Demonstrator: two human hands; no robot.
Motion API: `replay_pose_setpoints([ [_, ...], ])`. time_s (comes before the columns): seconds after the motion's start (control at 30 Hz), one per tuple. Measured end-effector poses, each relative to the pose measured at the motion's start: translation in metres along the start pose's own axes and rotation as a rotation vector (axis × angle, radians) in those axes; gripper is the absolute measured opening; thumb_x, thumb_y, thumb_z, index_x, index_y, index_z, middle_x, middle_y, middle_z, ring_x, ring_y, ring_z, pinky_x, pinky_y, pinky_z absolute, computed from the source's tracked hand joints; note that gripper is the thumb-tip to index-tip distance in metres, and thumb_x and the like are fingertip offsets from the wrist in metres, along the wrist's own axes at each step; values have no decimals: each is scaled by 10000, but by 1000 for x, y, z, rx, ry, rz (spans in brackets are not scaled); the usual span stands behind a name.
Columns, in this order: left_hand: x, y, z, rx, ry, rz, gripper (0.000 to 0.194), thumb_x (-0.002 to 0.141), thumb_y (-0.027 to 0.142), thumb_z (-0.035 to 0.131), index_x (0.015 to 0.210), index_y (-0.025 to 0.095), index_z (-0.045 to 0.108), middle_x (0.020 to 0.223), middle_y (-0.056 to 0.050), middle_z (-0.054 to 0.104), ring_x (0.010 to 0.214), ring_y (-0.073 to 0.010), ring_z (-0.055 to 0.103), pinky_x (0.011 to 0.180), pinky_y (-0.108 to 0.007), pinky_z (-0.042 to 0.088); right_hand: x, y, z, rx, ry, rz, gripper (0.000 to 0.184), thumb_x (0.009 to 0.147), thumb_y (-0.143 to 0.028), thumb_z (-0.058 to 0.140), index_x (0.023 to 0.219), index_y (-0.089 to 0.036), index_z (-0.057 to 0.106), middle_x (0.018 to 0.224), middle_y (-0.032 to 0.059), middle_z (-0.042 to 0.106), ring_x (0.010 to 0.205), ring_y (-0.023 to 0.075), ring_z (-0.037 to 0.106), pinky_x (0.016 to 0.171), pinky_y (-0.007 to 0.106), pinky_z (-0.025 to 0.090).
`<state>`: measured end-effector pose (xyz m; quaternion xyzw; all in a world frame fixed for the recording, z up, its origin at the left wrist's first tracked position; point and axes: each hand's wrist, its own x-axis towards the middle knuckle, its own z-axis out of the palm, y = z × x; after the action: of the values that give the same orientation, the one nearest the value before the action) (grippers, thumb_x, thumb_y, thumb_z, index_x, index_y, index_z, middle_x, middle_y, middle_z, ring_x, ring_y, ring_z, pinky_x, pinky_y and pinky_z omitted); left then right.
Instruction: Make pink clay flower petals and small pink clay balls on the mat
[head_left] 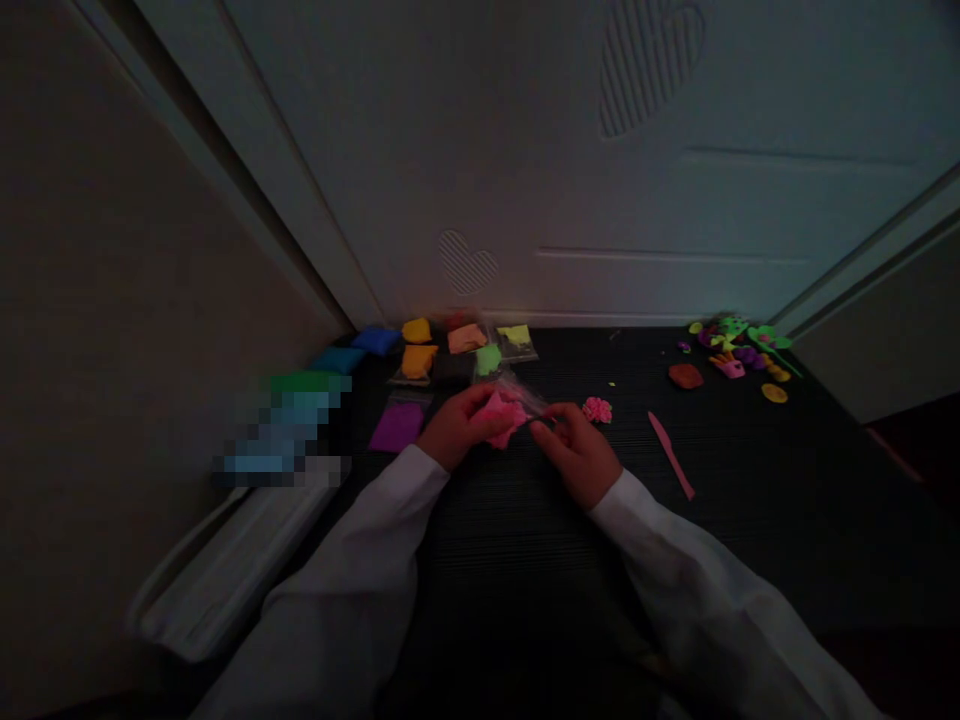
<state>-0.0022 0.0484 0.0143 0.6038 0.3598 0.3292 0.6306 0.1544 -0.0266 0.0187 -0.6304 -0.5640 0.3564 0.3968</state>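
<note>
Bag [526,394] of clear plastic, a pink clay-like lump [498,421] in it, sits between the person's two hands over the middle of the dark table [495,540]. The left hand [456,428] is curled closed on the pink-filled part; the right hand [581,452] pinches the bag's other edge, fingertips nearly together. Beyond and to the left, I see colour through more plastic: a purple packet [399,424], an orange packet [418,362], a peach packet [466,338], a light green packet [488,360] and a pale yellow packet [514,337]. Near the right hand lies a pink ruffled piece [598,410], then a pink knife [671,455]. Any print is too dim to read.
</note>
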Motion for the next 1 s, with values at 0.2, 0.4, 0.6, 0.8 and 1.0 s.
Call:
replay_pose_setpoints([
  [0.2, -3, 1, 4, 39, -103, -72, 364, 535, 246, 671, 876, 161, 578, 730, 11, 602, 619, -103, 532, 575, -207, 413, -1, -6, -5, -6, -22, -53, 231, 762, -407, 421, 761, -191, 501, 547, -45, 390, 496, 81, 374, 472, 207, 287],
  [0.4, -5, 5, 3, 82, -135, -126, 333, 521, 235, 679, 834, 154, 595, 655, 22, 593, 540, -85, 501, 506, -191, 385, -1, -6, -8, 2, -57, -66, 205, 749, -375, 446, 708, -184, 508, 527, -45, 392, 485, 77, 362, 457, 201, 270],
  [0.6, -5, 3, 6, 83, -159, -114, 299, 541, 237, 674, 820, 160, 602, 634, 25, 591, 530, -81, 499, 499, -192, 386, -2, -8, -9, 43, -37, -105, 177, 747, -309, 447, 631, -176, 444, 503, -58, 343, 468, 66, 322, 443, 193, 253],
  [0.8, 0, -7, 1, -65, -98, -41, 227, 643, 291, 586, 815, 144, 609, 756, -24, 622, 648, -112, 550, 601, -225, 418, -1, -10, -13, 11, -74, -144, 142, 706, -264, 476, 603, -171, 446, 494, -63, 344, 462, 61, 321, 444, 190, 249],
  [1.0, 1, -9, 1, -59, 6, -34, 153, 615, 259, 613, 721, 150, 607, 699, -1, 616, 638, -106, 544, 618, -226, 415, 2, -4, -12, -36, -118, -135, 124, 704, -280, 473, 638, -175, 473, 501, -62, 357, 466, 63, 325, 446, 193, 249],
])
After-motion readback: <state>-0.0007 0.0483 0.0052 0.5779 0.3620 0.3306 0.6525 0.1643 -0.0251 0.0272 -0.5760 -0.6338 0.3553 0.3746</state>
